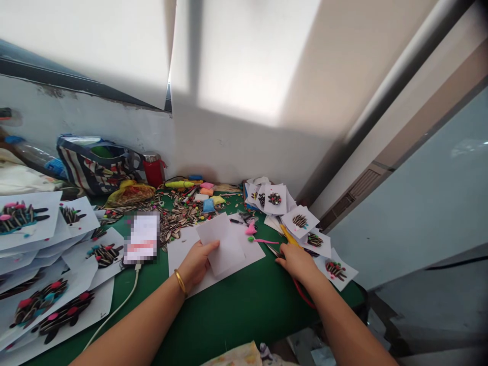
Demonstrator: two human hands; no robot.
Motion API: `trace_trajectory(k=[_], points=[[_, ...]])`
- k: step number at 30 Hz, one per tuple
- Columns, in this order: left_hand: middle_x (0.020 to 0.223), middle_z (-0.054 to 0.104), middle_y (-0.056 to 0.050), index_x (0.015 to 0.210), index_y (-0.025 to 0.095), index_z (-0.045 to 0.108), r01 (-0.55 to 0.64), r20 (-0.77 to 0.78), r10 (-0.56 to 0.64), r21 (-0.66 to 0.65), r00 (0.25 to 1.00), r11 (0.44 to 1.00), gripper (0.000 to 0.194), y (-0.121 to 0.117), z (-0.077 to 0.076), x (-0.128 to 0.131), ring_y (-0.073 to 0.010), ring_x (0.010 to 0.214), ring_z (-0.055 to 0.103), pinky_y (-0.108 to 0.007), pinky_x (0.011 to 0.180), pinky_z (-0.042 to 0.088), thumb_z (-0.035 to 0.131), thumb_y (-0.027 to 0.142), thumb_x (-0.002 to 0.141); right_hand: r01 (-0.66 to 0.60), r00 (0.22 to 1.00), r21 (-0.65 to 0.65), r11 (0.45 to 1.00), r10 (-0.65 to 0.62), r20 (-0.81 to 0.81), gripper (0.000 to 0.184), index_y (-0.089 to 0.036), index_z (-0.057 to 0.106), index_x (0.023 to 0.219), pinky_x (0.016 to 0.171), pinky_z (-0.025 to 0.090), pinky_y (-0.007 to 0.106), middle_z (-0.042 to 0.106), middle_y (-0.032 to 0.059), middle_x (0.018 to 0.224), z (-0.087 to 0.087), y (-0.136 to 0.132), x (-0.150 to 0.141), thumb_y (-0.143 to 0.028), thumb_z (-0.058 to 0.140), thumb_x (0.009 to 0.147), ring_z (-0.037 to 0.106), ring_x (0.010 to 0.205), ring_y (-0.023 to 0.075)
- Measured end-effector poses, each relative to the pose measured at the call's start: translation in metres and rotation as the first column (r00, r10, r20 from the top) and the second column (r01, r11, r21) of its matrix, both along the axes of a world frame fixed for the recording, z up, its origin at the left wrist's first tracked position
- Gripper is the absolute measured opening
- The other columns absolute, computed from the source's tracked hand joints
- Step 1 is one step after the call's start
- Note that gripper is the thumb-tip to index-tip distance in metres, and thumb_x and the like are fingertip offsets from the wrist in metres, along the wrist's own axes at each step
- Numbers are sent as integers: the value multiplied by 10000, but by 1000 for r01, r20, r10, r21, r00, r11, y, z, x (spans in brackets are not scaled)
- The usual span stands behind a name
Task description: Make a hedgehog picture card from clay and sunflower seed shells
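My left hand, with a gold bangle at the wrist, pinches a small sheet of white paper between thumb and fingers. The sheet is tilted above a larger white sheet lying on the green table. On the right, my right hand is closed over a pair of scissors. The blades stick out to the left past the fingers, and a red handle loop shows below the hand. A yellow tool lies just behind that hand, partly covered.
Sunflower seeds lie heaped at the back beside coloured clay packs. Pink clay sits near the paper. Seed-decorated cards fill the left and right. A phone, red flask and striped bag stand left.
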State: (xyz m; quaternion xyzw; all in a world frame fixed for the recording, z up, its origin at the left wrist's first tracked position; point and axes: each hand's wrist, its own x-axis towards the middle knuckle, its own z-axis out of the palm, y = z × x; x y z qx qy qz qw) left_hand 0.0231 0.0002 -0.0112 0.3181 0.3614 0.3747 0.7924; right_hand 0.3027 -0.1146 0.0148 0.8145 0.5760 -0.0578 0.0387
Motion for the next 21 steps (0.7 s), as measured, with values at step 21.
trace_trajectory(k=[21], points=[[945, 733, -75, 1090, 181, 628, -226, 23, 226, 159, 974, 961, 413, 16, 2, -11, -190, 760, 677, -266, 634, 526, 712, 423, 766, 5, 360, 318, 948, 295, -885, 259, -191, 648, 896, 663, 458, 269, 665, 0, 830, -26, 117, -102, -408, 606, 761, 597, 752, 175]])
